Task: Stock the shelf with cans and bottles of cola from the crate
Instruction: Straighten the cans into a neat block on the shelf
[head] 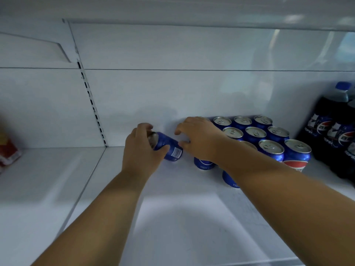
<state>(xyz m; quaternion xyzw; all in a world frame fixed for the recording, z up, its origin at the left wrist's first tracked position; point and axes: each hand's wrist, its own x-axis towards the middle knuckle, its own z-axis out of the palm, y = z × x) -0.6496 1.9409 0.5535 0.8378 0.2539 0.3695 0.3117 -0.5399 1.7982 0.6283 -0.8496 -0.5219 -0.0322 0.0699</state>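
Near the shelf's [172, 217] back edge, the left hand [142, 150] grips a tilted can [169, 146]; the right hand's [199, 139] fingers spread loosely, holding nothing.

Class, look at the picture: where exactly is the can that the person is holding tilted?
In the head view, the tilted can is gripped by the left hand, low over the white shelf near its back wall, just left of the right hand and the block of upright cans.
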